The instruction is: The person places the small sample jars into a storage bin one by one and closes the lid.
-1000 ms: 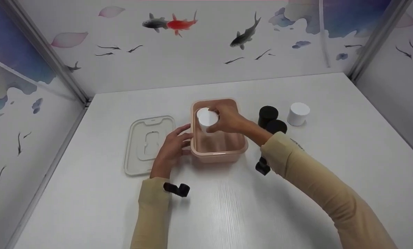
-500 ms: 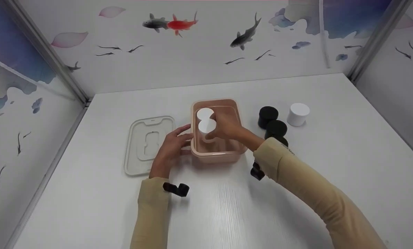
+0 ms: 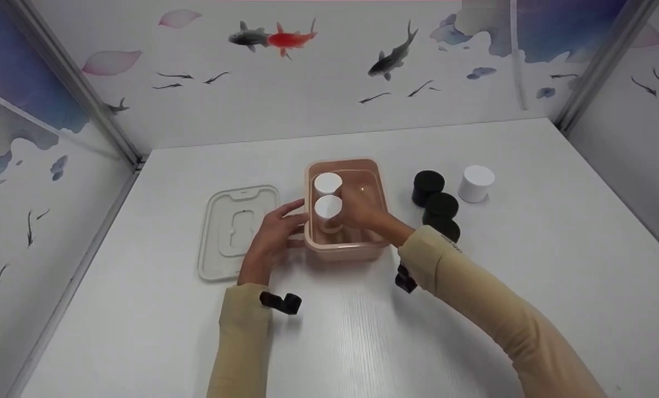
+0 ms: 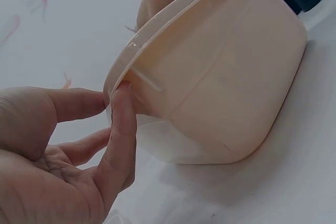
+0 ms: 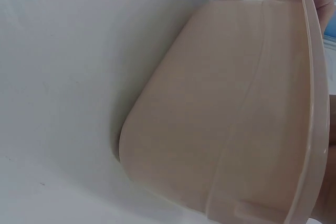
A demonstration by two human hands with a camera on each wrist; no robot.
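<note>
A pink plastic food container (image 3: 348,253) stands at the middle of the table. Reaching down inside it, my right hand (image 3: 360,210) grips a white round jar (image 3: 327,207) by its side. Behind that one, a second white jar (image 3: 327,183) stands along the container's left wall. My left hand (image 3: 275,233) holds the container's left rim, thumb and fingers meeting at the lip in the left wrist view. In the right wrist view, the container's wall (image 5: 210,108) hides most of the right hand.
A pale translucent lid (image 3: 210,237) lies flat left of the container, partly under the left wrist. To the right stand several black jars (image 3: 428,187) in a row and a white jar (image 3: 477,183). Printed panels (image 3: 329,99) enclose the table's back and sides.
My right hand has lowered the white jar into the container and brought it toward the near side, in front of the other white jar. The left hand stays at the rim.
</note>
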